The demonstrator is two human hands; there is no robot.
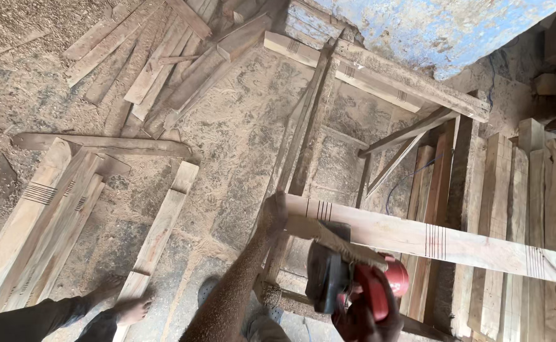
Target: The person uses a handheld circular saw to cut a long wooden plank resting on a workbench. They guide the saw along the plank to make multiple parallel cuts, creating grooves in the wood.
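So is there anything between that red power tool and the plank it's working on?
Nothing visible. The red power tool, held by the right hand, sits right at the near edge of the pale plank, while the left hand grips the plank's end. The contact point itself is hidden.

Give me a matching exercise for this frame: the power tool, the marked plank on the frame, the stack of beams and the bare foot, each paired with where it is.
Things:
1. red power tool
2. marked plank
3. stack of beams
4. bare foot

Places:
A. standing along the right edge
B. bottom left, on a floor board
C. lying across the wooden frame
D. in the right hand, bottom centre

Pairs: 1-D, 2-C, 3-A, 4-B
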